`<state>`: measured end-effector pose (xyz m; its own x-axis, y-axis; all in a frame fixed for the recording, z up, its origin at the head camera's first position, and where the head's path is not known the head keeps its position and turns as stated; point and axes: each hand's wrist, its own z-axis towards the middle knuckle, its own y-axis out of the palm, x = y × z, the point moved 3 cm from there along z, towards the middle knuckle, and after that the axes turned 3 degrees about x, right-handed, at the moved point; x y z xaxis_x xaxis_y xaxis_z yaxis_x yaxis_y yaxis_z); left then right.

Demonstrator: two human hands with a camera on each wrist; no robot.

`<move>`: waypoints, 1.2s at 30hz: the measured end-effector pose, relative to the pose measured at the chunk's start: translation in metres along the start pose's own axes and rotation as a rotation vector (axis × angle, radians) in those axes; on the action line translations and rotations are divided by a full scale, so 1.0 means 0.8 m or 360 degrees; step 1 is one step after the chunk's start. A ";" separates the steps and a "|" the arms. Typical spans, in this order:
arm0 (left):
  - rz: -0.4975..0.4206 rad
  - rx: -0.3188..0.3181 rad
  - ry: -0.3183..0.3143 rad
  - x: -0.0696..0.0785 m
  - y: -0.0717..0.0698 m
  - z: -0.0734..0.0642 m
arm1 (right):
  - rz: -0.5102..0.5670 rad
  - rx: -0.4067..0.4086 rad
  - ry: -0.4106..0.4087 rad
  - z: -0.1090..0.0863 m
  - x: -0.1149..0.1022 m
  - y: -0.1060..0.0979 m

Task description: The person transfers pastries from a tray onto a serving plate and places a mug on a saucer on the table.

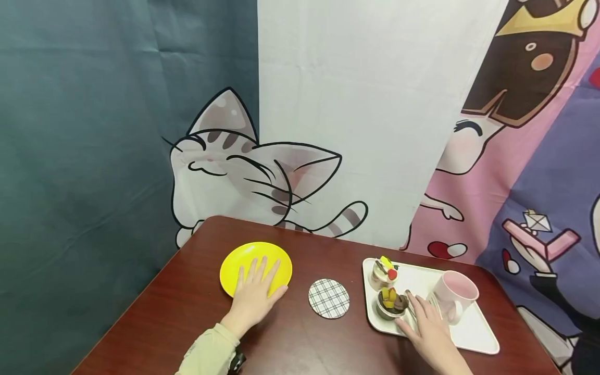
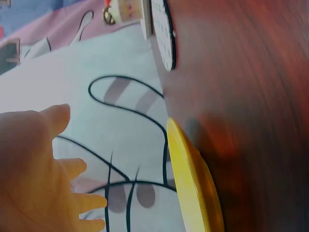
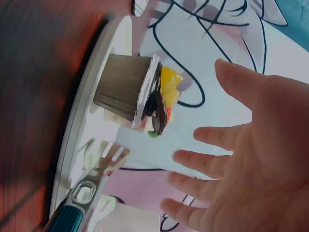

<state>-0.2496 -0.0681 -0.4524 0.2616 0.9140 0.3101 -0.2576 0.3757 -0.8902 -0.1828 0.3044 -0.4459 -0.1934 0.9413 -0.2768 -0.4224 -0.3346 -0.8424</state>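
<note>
My left hand, fingers spread and straight, hovers over the near part of a yellow plate. The left wrist view shows a gap between those fingers and the plate. On the right, my right hand is held above a white tray with its fingers extended, holding nothing. Nearest to it is a dark dessert cup topped with yellow fruit and chocolate pieces. Beside that cup lies a fork with a teal handle, largely hidden under the hand in the head view.
A second dessert cup with a red and yellow topping stands at the tray's far left corner. A pink mug is on the tray's right side. Between plate and tray lies a round checked coaster. Printed curtains hang behind the table.
</note>
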 end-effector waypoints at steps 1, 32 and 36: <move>-0.0010 0.0010 -0.0010 -0.004 -0.001 0.001 | 0.0000 0.0032 -0.0018 -0.001 0.001 -0.002; -0.0513 -0.0322 -0.0719 -0.175 0.011 0.017 | -0.0142 -0.0566 0.0502 -0.049 0.061 -0.010; -0.0532 -0.0326 -0.0735 -0.177 0.015 0.018 | -0.0140 -0.0559 0.0506 -0.049 0.062 -0.008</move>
<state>-0.3031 -0.1910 -0.5021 -0.1450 0.7406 0.6561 -0.0345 0.6590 -0.7514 -0.1549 0.3548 -0.4721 0.1332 0.9510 -0.2789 -0.0898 -0.2687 -0.9590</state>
